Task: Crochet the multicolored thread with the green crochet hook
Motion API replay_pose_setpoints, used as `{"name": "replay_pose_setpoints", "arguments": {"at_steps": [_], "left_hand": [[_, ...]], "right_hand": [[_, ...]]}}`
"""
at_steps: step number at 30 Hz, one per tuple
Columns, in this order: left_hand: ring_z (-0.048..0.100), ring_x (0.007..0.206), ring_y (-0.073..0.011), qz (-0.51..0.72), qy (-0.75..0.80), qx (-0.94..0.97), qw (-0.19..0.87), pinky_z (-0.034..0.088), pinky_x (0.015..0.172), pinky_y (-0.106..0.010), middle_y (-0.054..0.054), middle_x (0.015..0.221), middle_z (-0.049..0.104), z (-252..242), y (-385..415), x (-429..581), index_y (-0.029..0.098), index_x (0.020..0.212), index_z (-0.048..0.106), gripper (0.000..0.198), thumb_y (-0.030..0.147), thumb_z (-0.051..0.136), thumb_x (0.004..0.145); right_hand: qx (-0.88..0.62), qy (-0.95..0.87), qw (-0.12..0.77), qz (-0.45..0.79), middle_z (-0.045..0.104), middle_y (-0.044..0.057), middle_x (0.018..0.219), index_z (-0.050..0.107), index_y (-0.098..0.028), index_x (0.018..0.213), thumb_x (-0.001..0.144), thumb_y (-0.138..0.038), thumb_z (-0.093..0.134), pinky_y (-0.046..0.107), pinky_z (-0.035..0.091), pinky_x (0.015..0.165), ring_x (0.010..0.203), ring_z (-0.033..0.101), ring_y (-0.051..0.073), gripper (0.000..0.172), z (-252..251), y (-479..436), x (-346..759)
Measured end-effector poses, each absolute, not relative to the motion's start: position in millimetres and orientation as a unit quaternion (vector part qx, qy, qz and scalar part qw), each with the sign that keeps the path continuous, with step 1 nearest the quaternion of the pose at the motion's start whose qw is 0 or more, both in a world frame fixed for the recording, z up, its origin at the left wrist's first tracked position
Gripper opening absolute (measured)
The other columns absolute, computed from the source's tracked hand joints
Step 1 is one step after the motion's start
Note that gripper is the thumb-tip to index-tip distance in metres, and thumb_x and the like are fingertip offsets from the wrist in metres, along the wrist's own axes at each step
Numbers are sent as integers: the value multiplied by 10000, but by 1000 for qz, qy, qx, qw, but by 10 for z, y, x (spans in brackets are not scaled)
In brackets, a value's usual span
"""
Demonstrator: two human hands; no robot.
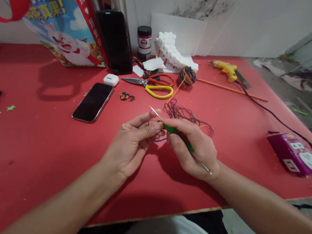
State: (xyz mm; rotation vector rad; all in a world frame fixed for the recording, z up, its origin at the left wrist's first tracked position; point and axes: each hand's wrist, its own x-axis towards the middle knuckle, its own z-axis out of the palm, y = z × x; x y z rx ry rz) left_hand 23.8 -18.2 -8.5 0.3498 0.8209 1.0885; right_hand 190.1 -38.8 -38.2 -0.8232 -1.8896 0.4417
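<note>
Near the table's middle, my right hand [195,146] is closed around a crochet hook with a green handle [171,128]; its thin metal tip points up and left over my left fingers. My left hand [140,137] pinches a small piece of dark multicoloured yarn work, mostly hidden by the fingertips. Loose multicoloured yarn [185,114] lies tangled just beyond my hands, and an orange strand runs up to a yarn ball [187,76]. A small crocheted piece [127,97] lies apart on the red table [45,150].
Scissors [159,86], a phone [93,102] and a white case [111,80] lie beyond my hands. Behind stand a gift bag [68,24], a dark upright phone [115,41], a jar [144,44] and a white model [173,52]. A glue gun [225,70] and purple box [296,152] are right.
</note>
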Motion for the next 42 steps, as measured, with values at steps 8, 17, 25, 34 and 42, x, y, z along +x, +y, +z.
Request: {"name": "replay_pose_setpoints", "arguments": {"at_steps": [8, 17, 25, 34, 42], "left_hand": [[740, 614, -81, 563, 380, 208, 704, 609, 652, -133, 10, 703, 804, -122, -155, 186, 193, 890, 854, 330, 37, 936, 611], [696, 610, -73, 600, 394, 300, 628, 600, 665, -165, 36, 686, 780, -169, -152, 201, 248, 953, 876, 378, 71, 933, 625], [705, 601, -74, 587, 412, 256, 648, 589, 652, -161, 28, 690, 787, -201, -201, 265, 269, 965, 876, 435, 140, 994, 567], [665, 611, -76, 572, 411, 242, 667, 585, 661, -173, 39, 666, 765, -170, -200, 257, 265, 991, 871, 475, 120, 997, 556], [679, 705, -99, 581, 445, 338, 592, 599, 774, -225, 34, 786, 811, -225, -211, 251, 299, 1098, 861, 507, 120, 973, 636]], "right_hand": [[-355, -692, 530, 337, 734, -14, 847, 648, -286, 1366, 1075, -196, 581, 248, 585, 615, 642, 686, 108, 312, -430, -424, 1903], [-357, -684, 533, 348, 730, -9, 864, 681, -269, 1321, 1070, -198, 585, 249, 596, 598, 640, 677, 102, 278, -374, -422, 1935], [-406, -743, 496, 191, 793, 83, 1166, 625, -197, 1307, 1059, -170, 576, 297, 642, 881, 962, 782, 158, 254, -392, -417, 1829], [-370, -775, 485, 166, 791, 76, 1174, 601, -261, 1368, 1062, -184, 558, 317, 632, 921, 1046, 771, 193, 319, -426, -383, 1847], [-409, -750, 493, 164, 795, 73, 1140, 614, -250, 1306, 1058, -177, 557, 314, 633, 872, 1000, 780, 191, 265, -412, -402, 1824]]}}
